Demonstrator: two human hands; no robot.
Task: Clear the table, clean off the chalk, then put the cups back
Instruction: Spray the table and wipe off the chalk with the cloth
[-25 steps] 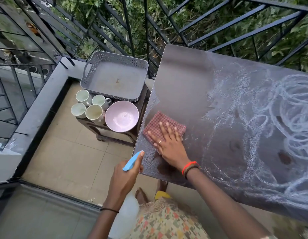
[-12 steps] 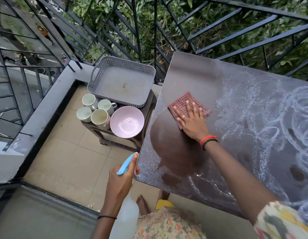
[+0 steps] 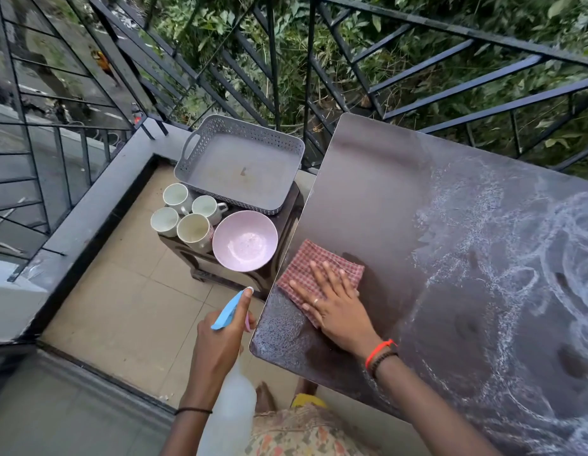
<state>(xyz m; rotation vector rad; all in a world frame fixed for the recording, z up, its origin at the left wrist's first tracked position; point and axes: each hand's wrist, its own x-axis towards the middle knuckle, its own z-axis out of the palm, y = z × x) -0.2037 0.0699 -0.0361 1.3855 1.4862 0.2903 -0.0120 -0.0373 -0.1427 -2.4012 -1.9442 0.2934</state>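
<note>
R hand [image 3: 335, 304] is flat, fingers spread, pressing the checked cloth [image 3: 305, 261] onto the table [image 3: 368, 179] by the edge nearest the L hand. Half a sec ago the cloth was further out from the body, so it's been dragged back: a back-and-forth wipe. The strip ahead of the R hand is dark & chalk-free, but chalk swirls [image 3: 483, 258] cover everything to its right, so cleaning looks under halfway & the cups aren't due back yet. L hand [image 3: 220, 337] grips the spray bottle [image 3: 233, 406], forefinger along the blue trigger, held off the table just beside the R hand. Ahead of the L hand on a low stool [image 3: 287, 222]: four cups [image 3: 194, 232], all apparently empty; a pink bowl [image 3: 244, 240] beside them w/ only a pale smear inside; beyond, a grey tray [image 3: 240, 166] holding nothing but a small dark mark.
</note>
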